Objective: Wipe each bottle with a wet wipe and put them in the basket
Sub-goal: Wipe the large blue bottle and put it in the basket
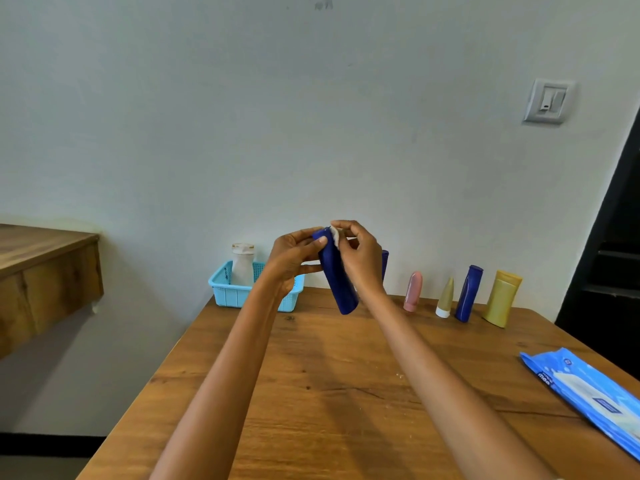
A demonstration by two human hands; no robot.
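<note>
1. The blue bottle (pixel 337 278) is held in the air between both hands, above the far part of the table (pixel 346 393), to the right of the basket (pixel 228 294). It tilts, its upper end toward the left hand.
2. The left hand (pixel 294 261) grips the bottle's upper part, thumb laid across the front, fingers curled behind.
3. The right hand (pixel 360 258) pinches a white wipe (pixel 335 233) against the bottle's top end, fingers curled.
4. Most of the wipe is hidden by the right hand's fingers; only a small white patch shows.
5. A second blue item (pixel 385 265) behind the right hand is largely covered; what it is cannot be told.
6. In the basket stands a white bottle (pixel 243 265).
7. Right of the basket, in a row at the table's far edge: a pink tube (pixel 412 291), a gold tube (pixel 445 298), a blue bottle and a yellow bottle (pixel 502 298).
8. The wipe pack (pixel 588 393) lies well right of the basket, cut off by the frame edge.
</note>
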